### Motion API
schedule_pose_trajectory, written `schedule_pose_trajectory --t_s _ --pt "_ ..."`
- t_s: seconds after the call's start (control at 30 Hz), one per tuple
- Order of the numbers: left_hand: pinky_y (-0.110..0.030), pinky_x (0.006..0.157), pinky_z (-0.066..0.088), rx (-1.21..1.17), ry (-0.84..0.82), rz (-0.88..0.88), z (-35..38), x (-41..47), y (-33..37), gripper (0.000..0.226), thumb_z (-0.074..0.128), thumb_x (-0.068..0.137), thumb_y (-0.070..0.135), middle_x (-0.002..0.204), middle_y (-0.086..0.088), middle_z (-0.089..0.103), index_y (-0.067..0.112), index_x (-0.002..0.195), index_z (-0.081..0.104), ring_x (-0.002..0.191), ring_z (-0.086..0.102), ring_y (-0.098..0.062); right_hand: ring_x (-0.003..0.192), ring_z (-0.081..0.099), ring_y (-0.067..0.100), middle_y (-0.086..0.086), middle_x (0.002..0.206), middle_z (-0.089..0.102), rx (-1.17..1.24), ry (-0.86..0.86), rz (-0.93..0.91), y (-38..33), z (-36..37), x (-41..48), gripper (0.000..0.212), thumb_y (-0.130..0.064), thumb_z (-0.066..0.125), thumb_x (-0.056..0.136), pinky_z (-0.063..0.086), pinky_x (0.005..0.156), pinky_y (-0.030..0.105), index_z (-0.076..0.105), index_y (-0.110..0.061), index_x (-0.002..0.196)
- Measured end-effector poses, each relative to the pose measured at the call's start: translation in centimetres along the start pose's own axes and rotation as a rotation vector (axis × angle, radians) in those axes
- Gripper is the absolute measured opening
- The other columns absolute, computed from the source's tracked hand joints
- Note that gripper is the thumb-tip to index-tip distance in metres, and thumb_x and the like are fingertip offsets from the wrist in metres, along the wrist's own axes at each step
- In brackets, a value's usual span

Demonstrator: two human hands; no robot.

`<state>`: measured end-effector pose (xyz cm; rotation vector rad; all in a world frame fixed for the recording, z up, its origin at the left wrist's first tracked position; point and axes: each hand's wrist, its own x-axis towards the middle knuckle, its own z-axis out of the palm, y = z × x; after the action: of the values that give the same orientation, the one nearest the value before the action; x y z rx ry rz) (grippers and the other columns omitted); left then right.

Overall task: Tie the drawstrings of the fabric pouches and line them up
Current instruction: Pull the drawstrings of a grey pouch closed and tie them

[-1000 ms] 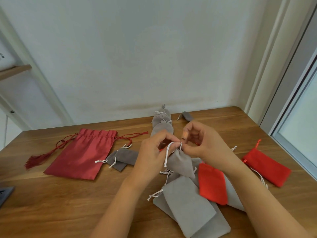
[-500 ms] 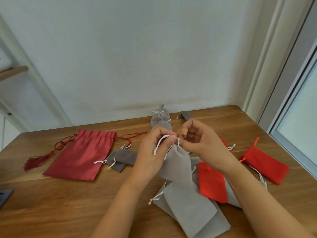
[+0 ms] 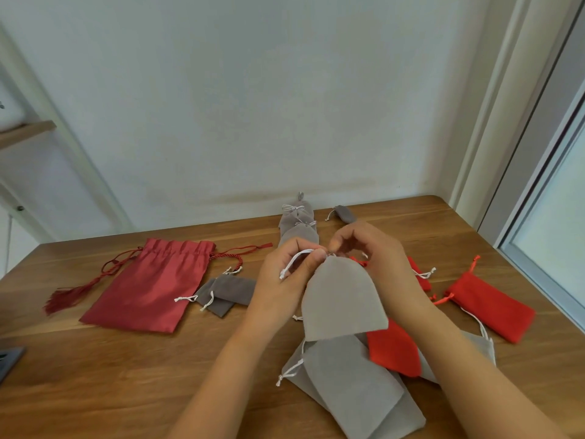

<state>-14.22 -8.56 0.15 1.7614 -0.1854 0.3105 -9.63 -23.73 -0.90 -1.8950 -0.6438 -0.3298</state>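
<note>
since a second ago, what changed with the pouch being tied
The grey pouch rose and hangs flatter; its white cord, dangling before, now arcs over the left hand. That and the right hand still pinch its mouth. Other pouches lie unchanged.

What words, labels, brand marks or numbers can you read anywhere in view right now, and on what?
None: no readable text anywhere in this view.
Grey pouch, pinched at its mouth by the left hand and right hand: plain fabric.
Large dark-red pouch and red pouch at the right: plain.
Dark object at the left edge: cut off, no marks legible.
</note>
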Motion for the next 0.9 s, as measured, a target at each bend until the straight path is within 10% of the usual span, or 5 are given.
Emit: schedule_pose_trajectory --t_s 0.9 --pt "-0.016 0.062 0.044 -0.291 -0.124 -0.029 -1.4 0.2 0.3 0.021 0.064 0.081 0.016 0.070 0.004 0.071 0.025 0.063 0.070 0.085 0.065 -0.014 0.088 0.060 0.008 0.001 0.090 0.072 -0.363 0.120 -0.337 1.9 -1.7 0.6 0.019 -0.004 0.060 0.083 0.044 0.075 0.014 0.075 -0.010 0.092"
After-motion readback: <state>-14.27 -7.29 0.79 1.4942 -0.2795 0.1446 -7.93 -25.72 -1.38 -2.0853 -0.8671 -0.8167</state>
